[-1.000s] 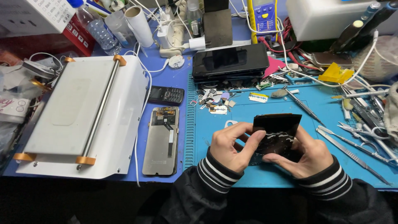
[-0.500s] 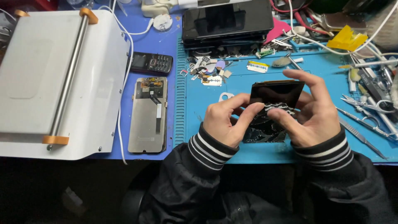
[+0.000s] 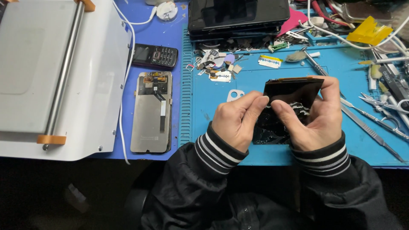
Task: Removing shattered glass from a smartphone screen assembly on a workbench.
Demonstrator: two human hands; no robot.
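Note:
Both my hands hold a black phone screen panel (image 3: 289, 91) with cracked, broken glass over the blue work mat (image 3: 255, 85). My left hand (image 3: 236, 121) pinches the panel's left edge with thumb and fingers. My right hand (image 3: 317, 117) grips its right side, with the thumb pressed on the shattered lower part. The panel's lower end is partly hidden by my fingers.
An open phone frame (image 3: 152, 113) lies left of the mat, with a small black keypad phone (image 3: 154, 56) above it. A white flat machine (image 3: 59, 76) fills the left. Small parts (image 3: 215, 66), tweezers and blades (image 3: 370, 123) lie on the mat; a black device (image 3: 238, 15) sits behind.
The view has shifted downward and closer to the table. My hands have tilted the cracked panel up and my thumbs now meet at its middle.

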